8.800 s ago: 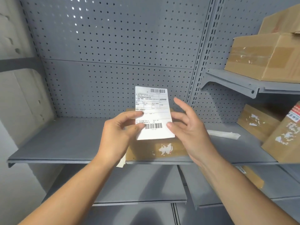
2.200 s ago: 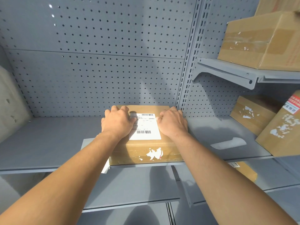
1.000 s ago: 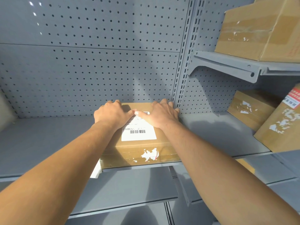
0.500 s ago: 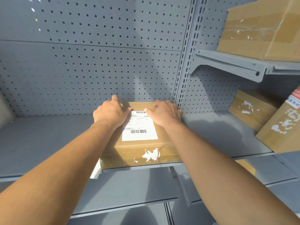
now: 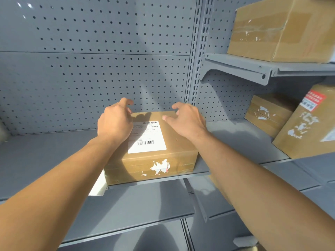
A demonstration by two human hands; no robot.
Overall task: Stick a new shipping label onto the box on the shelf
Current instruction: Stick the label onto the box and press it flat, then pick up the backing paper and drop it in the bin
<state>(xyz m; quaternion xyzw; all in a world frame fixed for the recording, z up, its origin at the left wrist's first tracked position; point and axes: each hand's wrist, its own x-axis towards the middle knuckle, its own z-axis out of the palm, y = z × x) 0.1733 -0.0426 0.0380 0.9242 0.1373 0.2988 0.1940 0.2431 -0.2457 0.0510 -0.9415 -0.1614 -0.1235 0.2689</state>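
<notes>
A brown cardboard box (image 5: pixel 174 153) sits at the front edge of the grey shelf (image 5: pixel 45 156). A white shipping label (image 5: pixel 147 137) with barcodes lies flat on the box's top. My left hand (image 5: pixel 116 122) hovers over the box's left rear corner, fingers curled and apart, covering the label's left edge. My right hand (image 5: pixel 184 119) is raised over the right rear of the box, fingers spread, holding nothing. Torn white remains of an old label (image 5: pixel 160 166) show on the box's front face.
A white sheet of paper (image 5: pixel 98 186) hangs at the shelf edge under my left forearm. Several cardboard boxes stand to the right: one on the upper shelf (image 5: pixel 282 28), two lower (image 5: pixel 270 113) (image 5: pixel 308 124). Perforated grey panels back the shelves.
Both hands were pressing flat on the label and box top; now they have lifted off, with the fingers spread, and the right hand has moved right of the label.
</notes>
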